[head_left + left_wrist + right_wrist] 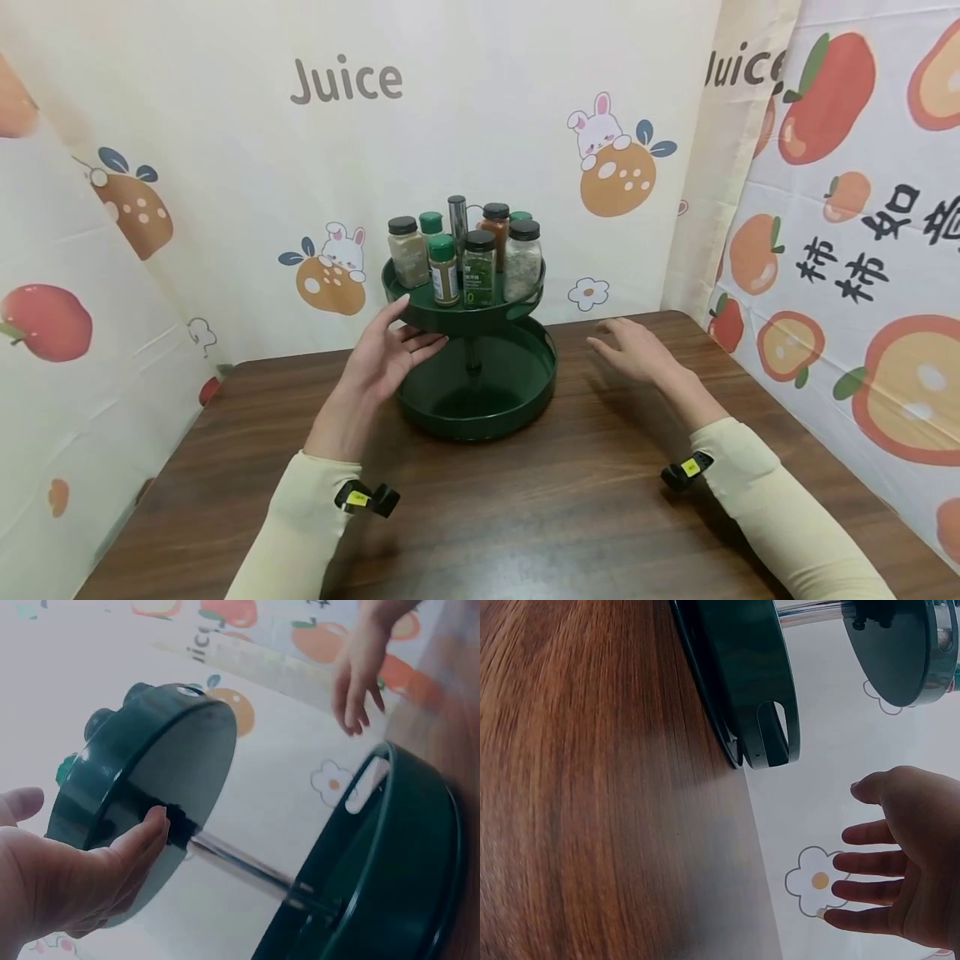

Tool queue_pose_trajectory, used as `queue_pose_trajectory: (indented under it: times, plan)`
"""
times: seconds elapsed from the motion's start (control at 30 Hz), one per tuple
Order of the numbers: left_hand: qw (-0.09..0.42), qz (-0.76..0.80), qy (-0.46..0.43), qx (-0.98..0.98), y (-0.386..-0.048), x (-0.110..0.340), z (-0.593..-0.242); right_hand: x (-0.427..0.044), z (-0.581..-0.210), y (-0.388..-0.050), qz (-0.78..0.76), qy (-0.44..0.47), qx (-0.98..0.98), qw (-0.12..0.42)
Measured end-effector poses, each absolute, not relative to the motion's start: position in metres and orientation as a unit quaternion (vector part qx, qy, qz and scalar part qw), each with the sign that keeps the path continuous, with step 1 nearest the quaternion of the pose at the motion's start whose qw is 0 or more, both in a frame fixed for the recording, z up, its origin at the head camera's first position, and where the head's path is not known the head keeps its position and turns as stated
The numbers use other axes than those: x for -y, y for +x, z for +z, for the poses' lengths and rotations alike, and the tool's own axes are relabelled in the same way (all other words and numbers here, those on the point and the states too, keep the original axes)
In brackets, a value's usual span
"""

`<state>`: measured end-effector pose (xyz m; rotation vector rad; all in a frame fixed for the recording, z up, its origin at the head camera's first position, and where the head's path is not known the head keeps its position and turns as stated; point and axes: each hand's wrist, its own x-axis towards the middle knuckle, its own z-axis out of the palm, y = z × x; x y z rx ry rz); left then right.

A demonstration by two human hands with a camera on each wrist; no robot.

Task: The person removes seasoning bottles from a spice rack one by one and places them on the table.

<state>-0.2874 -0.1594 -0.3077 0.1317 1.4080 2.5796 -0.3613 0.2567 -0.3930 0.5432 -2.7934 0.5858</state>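
A dark green two-tier rack stands on the table, its upper tray (457, 318) full of spice jars and its lower tray (480, 425) with nothing in it. The left hand (382, 354) is at the upper tray's left front, thumb by the rim and fingers beneath; in the left wrist view this hand (82, 877) has its fingers under the tray near the metal post (240, 862). To the right of the rack, the right hand (637, 350) hovers over the table, touching nothing; the right wrist view shows this hand (915, 859) with fingers spread.
Several jars with black or green lids, among them a green-labelled jar (478, 271) and a white-flecked jar (522, 262), surround the post's top (457, 221). A brown wooden table (525, 517) lies beneath. Printed cloth (465, 100) hangs behind and at both sides.
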Motion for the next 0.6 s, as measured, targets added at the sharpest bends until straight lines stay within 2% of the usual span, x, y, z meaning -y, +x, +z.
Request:
queue_pose_trajectory:
  times: [0.27,0.6]
  plan:
    - [0.085,0.891,0.018,-0.446,-0.2917,0.1486,-0.2996,-0.2571,-0.3919,-0.3607,0.201,0.183,0.954,0.123]
    - [0.095,0.892,0.014,-0.442,-0.2933,0.1516,-0.2998,-0.2573,-0.3906,-0.3608,0.203,0.182,0.955,0.116]
